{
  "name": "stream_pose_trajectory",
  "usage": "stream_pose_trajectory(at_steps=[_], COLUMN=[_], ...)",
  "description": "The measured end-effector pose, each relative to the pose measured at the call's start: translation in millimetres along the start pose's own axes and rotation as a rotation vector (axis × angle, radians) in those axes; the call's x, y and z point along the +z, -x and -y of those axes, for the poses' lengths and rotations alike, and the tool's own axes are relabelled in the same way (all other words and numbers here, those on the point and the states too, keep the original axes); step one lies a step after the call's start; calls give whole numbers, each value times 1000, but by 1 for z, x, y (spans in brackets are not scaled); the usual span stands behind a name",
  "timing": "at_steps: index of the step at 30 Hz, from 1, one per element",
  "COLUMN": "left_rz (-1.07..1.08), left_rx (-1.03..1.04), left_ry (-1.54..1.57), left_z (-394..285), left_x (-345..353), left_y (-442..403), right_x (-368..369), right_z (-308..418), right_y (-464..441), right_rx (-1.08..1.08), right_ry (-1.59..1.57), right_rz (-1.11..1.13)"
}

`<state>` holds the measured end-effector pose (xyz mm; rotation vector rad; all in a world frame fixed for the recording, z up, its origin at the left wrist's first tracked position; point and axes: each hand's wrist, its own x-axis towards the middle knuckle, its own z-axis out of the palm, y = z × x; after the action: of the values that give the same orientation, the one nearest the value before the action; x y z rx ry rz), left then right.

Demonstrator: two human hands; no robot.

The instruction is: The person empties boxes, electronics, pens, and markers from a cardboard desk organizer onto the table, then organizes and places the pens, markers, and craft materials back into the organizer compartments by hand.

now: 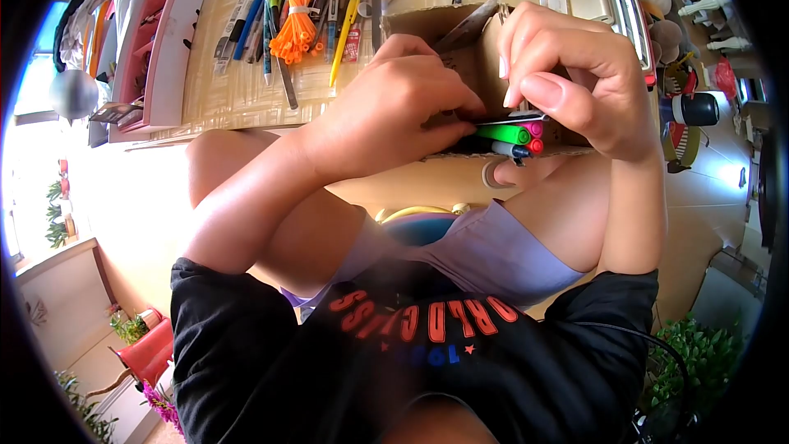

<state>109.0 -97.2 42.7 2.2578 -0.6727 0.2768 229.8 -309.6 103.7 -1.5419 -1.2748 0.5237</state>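
Landmark: the cardboard box, open-topped, at the near edge of the tabletop.

Hands: left hand bent over the box's left side, fingers curled inward near the markers. Its grip is partly hidden; cannot tell whether it pinches a marker or a wall. Right hand arches over the box's right side, thumb and fingertips drawn close together; cannot tell what, if anything, lies between them. Judgement: hands on opposite sides would keep the light box from shifting.

Contents: green marker, pink marker, red marker and dark-capped pen bunched inside the box's near side, ends toward the right hand. Bunching probably lets them brace one another. A flat card leans inside the far side, apparently propped by the wall.

Left of the box: orange bundle, cinched by a pale band, presumably to stop it spreading; yellow pen loose between bundle and box. Farther left: pink organizer with open compartments, small items inside, too blurred to name.
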Motion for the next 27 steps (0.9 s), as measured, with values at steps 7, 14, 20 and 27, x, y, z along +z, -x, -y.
stream_pose_trajectory(at_steps=[7, 14, 20, 27], left_rz=[-72, -85, -106, -34], left_rx=[-26, -88, -146, -34], left_ry=[-71, -47, 130, 77], left_z=[0, -2, -3, -2], left_x=[0, -27, -34, -14], left_y=[0, -3, -4, -5], right_x=[-5, -2, -10, -35], right_z=[4, -2, 5, -8], right_y=[1, 1, 3, 14], right_rx=[-39, -92, -278, -415], right_ry=[65, -39, 300, -193], right_rz=[51, -63, -155, -380])
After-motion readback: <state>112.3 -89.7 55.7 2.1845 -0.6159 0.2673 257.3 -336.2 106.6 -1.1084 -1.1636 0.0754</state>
